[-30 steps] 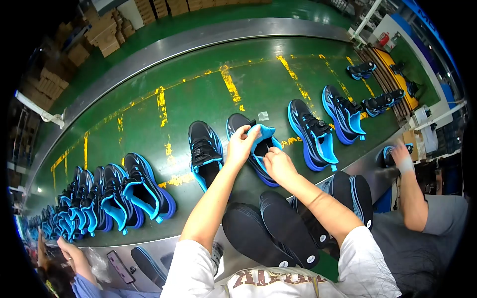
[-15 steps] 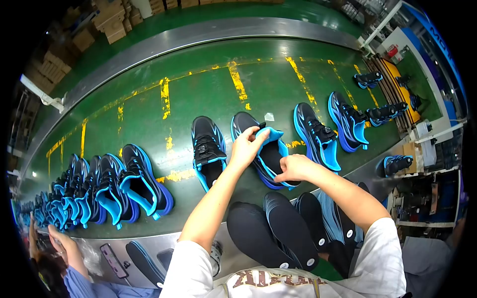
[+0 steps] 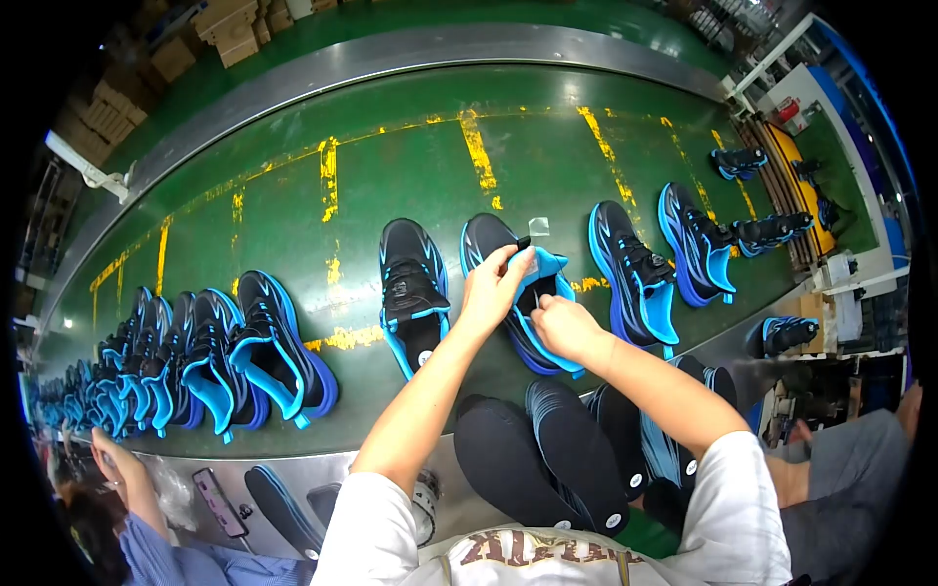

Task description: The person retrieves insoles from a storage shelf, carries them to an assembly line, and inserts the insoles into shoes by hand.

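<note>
Shoe [image 3: 529, 297] at mid-frame looks light, its padded tongue [image 3: 549, 266] soft and easiest to hold; the left hand [image 3: 493, 288] pinches that, but I can't tell whether the right hand [image 3: 569, 328], fingers bent, grips anything.

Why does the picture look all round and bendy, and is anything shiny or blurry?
Head view: the lens seems to bend the metal rail into a curve, with black corners; head view: pale glare on the green belt near its far edge; head view: the shoe in hand looks fairly clear, the boxes dimmer and softer.
</note>
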Demonstrator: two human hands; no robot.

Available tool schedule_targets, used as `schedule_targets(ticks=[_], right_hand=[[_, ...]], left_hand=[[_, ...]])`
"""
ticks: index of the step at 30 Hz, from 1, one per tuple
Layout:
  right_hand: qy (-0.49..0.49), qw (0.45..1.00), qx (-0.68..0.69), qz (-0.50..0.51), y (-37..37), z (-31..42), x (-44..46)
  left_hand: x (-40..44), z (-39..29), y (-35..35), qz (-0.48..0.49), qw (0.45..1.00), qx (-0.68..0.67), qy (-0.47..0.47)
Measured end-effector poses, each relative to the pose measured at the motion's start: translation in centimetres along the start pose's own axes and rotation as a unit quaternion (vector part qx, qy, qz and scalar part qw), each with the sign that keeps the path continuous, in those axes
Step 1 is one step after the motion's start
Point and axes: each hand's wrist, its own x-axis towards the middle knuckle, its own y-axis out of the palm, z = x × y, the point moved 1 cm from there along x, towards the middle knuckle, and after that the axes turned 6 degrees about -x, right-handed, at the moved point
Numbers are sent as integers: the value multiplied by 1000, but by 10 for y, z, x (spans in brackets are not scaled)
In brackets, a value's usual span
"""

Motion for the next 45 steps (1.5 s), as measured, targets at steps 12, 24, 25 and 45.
schedule_targets(ticks=[12, 24, 25, 45], right_hand=[[-35, 972, -127, 196, 13, -2, 8], [-145, 922, -197, 300, 29, -7, 24], [-165, 928, -198, 268, 28, -9, 23], [22, 988, 75, -134, -24, 4, -82]], left_hand=[[2, 7, -2, 45, 998, -9, -30], [5, 16, -2, 78, 994, -68, -29], [6, 18, -1, 82, 993, -72, -34], [-8, -5, 19, 59, 941, 278, 183]])
